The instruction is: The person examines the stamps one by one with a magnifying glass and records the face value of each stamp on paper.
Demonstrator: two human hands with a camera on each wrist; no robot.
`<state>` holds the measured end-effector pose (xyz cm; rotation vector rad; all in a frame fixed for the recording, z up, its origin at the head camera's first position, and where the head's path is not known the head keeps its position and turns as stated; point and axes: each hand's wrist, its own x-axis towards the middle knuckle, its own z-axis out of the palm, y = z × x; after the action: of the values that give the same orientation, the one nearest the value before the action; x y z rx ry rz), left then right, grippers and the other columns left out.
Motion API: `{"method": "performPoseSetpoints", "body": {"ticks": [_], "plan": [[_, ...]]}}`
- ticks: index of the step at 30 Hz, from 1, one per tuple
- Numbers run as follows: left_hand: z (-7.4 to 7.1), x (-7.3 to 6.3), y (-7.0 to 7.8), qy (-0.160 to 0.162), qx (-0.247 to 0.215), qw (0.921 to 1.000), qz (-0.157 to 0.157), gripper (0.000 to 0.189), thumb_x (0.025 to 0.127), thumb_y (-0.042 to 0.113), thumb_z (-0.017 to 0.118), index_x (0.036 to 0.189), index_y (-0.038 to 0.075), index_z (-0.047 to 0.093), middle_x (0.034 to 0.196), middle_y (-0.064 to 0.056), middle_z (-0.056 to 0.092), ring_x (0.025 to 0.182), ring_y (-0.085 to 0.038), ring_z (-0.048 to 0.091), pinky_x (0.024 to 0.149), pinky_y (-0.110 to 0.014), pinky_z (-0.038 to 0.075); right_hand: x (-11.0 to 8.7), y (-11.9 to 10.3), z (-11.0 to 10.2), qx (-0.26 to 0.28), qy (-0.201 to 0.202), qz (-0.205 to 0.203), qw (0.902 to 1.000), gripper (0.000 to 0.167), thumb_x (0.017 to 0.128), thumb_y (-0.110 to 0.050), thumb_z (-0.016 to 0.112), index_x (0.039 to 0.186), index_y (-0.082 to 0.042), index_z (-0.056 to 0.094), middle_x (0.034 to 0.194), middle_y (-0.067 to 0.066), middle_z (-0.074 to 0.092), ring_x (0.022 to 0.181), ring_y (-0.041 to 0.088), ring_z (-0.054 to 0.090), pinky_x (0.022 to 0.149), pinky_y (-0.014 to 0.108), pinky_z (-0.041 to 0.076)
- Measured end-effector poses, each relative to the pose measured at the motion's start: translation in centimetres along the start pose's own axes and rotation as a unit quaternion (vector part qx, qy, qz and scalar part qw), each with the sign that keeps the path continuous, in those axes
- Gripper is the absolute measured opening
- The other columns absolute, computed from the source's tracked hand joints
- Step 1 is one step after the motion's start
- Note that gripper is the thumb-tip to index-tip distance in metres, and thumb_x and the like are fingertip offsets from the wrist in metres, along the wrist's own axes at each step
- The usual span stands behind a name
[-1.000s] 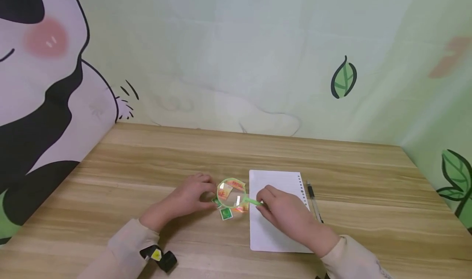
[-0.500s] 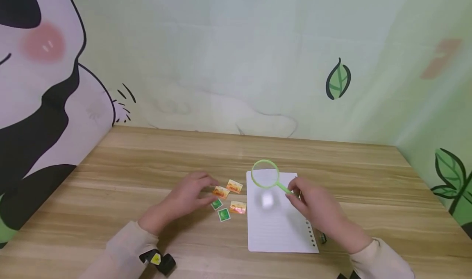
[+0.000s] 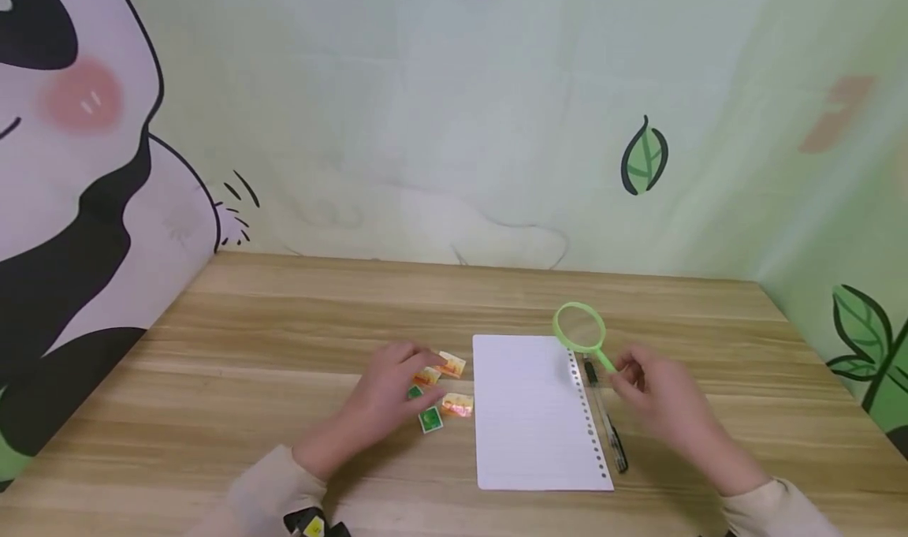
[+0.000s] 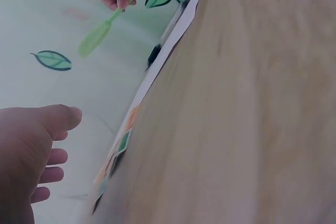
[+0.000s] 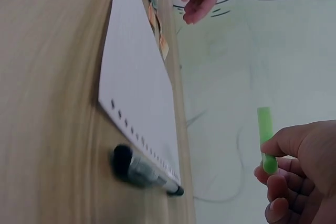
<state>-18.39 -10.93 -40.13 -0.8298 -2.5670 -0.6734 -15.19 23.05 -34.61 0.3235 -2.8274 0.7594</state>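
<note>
A green magnifying glass (image 3: 600, 348) is held by its handle between the thumb and fingers of my right hand (image 3: 667, 399), above the table just right of the lined paper's top corner. In the right wrist view its handle (image 5: 265, 135) shows edge-on in the pinch. My left hand (image 3: 379, 399) hovers over small stamp-like pieces, fingers relaxed and holding nothing; the left wrist view shows a gap between it and them. The orange pieces (image 3: 457, 404) and green pieces (image 3: 430, 419) lie flat, some partly hidden by the left fingers.
A sheet of lined, hole-punched paper (image 3: 532, 419) lies mid-table. Along its right edge is a pen (image 3: 608, 426) with black ends. The wooden table (image 3: 340, 300) meets a painted backdrop (image 3: 397, 127) at the back and sides.
My right hand has carried the magnifying glass from over the stamp-like pieces, across the paper, to the right beyond the pen. My left hand has shifted slightly right over the pieces.
</note>
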Motion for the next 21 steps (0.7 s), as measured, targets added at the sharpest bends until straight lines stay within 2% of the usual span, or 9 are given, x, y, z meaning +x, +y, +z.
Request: {"method": "performPoseSetpoints", "body": {"ticks": [4,10,16,21], "plan": [[0.9,-0.2,0.6,0.004,-0.007,0.9998,0.019,0.033,0.077,0.026,0.080,0.105,0.013,0.068,0.101,-0.004,0.065,0.097,-0.023,0.059,0.088,-0.041,0.048,-0.5,1.4,-0.2,-0.023,-0.001,0.028,0.9993,0.006,0.087,-0.010,0.064,0.089,-0.005,0.061,0.071,-0.001,0.057,0.061,0.009,0.044,0.051,0.021,0.037],[2.0,-0.4,1.1,-0.001,0.013,0.9989,0.045,0.038,0.075,0.031,0.080,0.106,0.012,0.068,0.103,-0.004,0.064,0.100,-0.023,0.059,0.093,-0.041,0.047,-1.6,3.7,-0.3,-0.042,-0.008,0.058,0.9974,0.010,0.088,-0.014,0.065,0.088,-0.004,0.061,0.071,0.000,0.057,0.062,0.010,0.044,0.052,0.022,0.036],[2.5,-0.3,1.5,-0.011,0.007,0.9988,0.047,0.041,0.076,0.032,0.080,0.110,0.012,0.068,0.108,-0.004,0.063,0.105,-0.022,0.057,0.097,-0.042,0.045,-2.1,5.2,-0.1,-0.057,-0.011,0.068,0.9960,0.011,0.088,-0.013,0.064,0.087,-0.003,0.060,0.068,0.000,0.057,0.059,0.010,0.045,0.049,0.022,0.037],[3.0,-0.1,2.1,-0.043,0.002,0.9983,0.038,0.042,0.077,0.033,0.078,0.112,0.013,0.067,0.112,-0.002,0.063,0.110,-0.020,0.056,0.101,-0.042,0.043,-2.3,5.8,0.4,-0.066,-0.023,0.078,0.9945,0.011,0.087,-0.013,0.064,0.085,-0.004,0.058,0.066,0.000,0.054,0.057,0.012,0.045,0.047,0.022,0.036]]}}
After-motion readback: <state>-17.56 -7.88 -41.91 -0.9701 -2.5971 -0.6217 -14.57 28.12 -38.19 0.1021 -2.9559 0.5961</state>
